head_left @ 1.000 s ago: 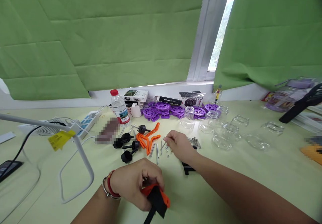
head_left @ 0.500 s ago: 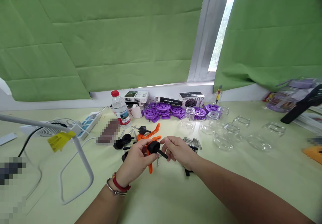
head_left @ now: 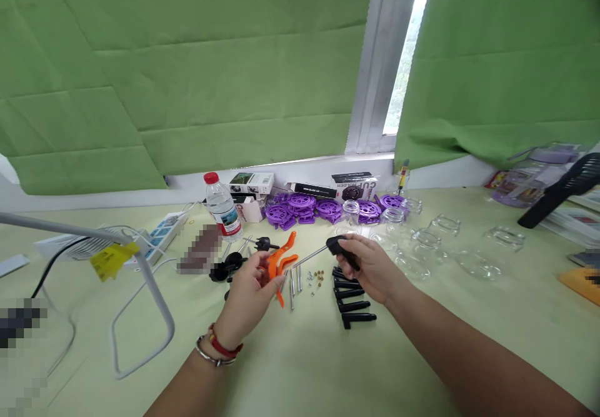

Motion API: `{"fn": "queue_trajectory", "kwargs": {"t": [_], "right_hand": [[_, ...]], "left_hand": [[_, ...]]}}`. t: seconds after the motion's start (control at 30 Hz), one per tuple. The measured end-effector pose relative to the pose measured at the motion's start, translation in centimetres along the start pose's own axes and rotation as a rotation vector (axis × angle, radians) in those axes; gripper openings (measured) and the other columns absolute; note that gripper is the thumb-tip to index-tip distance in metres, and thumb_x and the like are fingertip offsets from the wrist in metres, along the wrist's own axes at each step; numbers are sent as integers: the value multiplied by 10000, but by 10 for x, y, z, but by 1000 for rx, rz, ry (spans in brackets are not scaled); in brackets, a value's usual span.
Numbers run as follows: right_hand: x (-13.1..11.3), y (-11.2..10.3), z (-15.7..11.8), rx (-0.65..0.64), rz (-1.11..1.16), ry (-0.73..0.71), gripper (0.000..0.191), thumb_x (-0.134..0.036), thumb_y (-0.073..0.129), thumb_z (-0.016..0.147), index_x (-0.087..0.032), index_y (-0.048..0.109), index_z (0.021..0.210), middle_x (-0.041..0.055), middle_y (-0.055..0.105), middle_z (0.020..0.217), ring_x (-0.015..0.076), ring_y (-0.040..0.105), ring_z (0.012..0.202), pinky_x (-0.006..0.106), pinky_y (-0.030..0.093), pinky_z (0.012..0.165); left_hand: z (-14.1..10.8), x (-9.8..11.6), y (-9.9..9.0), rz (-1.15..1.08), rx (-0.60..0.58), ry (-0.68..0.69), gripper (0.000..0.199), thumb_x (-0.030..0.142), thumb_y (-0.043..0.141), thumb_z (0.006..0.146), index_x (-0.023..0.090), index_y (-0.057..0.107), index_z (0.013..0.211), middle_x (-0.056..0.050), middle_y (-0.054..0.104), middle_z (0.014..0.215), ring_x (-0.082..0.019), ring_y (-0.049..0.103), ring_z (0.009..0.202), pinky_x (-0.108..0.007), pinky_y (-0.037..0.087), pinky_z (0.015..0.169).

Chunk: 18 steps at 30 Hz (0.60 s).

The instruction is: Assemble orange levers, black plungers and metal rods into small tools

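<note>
My left hand [head_left: 253, 289] has thumb and fingers closed on a curved orange plastic part [head_left: 276, 266] with several arms. My right hand [head_left: 368, 264] grips a black angled handle [head_left: 336, 246]. A thin metal rod [head_left: 312, 256] runs from this handle leftward to the orange part; whether its tip touches is unclear. Below my right hand lie several black L-shaped handles [head_left: 354, 306] in a column. Loose metal rods [head_left: 300, 277] and small brass and silver pieces [head_left: 319, 274] lie between my hands. Black round parts [head_left: 229, 266] sit behind my left hand, partly hidden.
Purple ridged discs [head_left: 302, 203] and small boxes [head_left: 354, 187] line the back. A red-capped water bottle [head_left: 222, 207] stands at back left. Clear glass jars [head_left: 424, 242] spread across the right. A white bent metal frame [head_left: 162, 317] and a power strip [head_left: 166, 229] are at left.
The black round part with a stem is gone from my left hand, which now holds the orange part. My right hand has moved right and up, with a black handle and rod in it.
</note>
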State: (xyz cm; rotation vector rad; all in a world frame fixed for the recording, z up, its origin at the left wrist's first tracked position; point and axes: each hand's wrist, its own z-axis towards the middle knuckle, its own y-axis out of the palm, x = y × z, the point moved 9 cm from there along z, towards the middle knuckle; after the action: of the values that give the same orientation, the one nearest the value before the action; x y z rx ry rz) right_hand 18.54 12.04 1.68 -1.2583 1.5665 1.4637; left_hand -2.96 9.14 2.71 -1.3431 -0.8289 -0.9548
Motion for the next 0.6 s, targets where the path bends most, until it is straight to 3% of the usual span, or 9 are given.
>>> {"fn": "queue_trajectory", "kwargs": {"t": [0.07,0.13,0.27,0.37,0.47,0.6], "right_hand": [[-7,-8,2,38,-11,-30,318,-344,681,697,-186,477,884,-40,532,595,63,425,450,194,296,422],[-6,-8,2,38,-45,-41,358,-356,692,693,-192,470,921,-42,532,619,70,444,474,198,310,436],[7,5,2,0,-179,-78,421,-358,680,709,-208,443,1021,-29,569,740,96,517,587,222,386,516],[14,24,5,-51,-296,-161,412,-354,636,745,-215,416,1065,11,611,886,122,562,715,252,433,620],[9,47,8,-98,-480,-333,366,-329,573,789,-219,405,1095,34,625,949,158,583,834,294,446,716],[-1,89,9,-143,-879,-611,385,-255,535,819,-213,413,1182,58,627,1018,198,566,947,357,390,862]], "left_hand": [[4,7,-18,281,187,107,339,328,576,789,169,508,1081,-76,567,994,-187,571,818,-371,489,735],[7,14,-21,529,269,221,254,303,548,801,164,540,1013,-95,551,1010,-213,560,856,-388,480,756],[16,8,-1,824,190,244,192,246,460,854,145,560,984,-113,526,1016,-201,571,786,-336,477,692],[21,0,11,962,145,219,213,238,429,872,142,566,1003,-111,520,1023,-186,578,742,-305,462,647],[20,3,14,1028,171,259,203,249,429,871,141,589,934,-116,537,1001,-199,580,746,-314,451,648],[1,27,-6,966,389,426,193,188,411,860,160,599,899,-116,579,998,-208,584,792,-323,454,686]]}}
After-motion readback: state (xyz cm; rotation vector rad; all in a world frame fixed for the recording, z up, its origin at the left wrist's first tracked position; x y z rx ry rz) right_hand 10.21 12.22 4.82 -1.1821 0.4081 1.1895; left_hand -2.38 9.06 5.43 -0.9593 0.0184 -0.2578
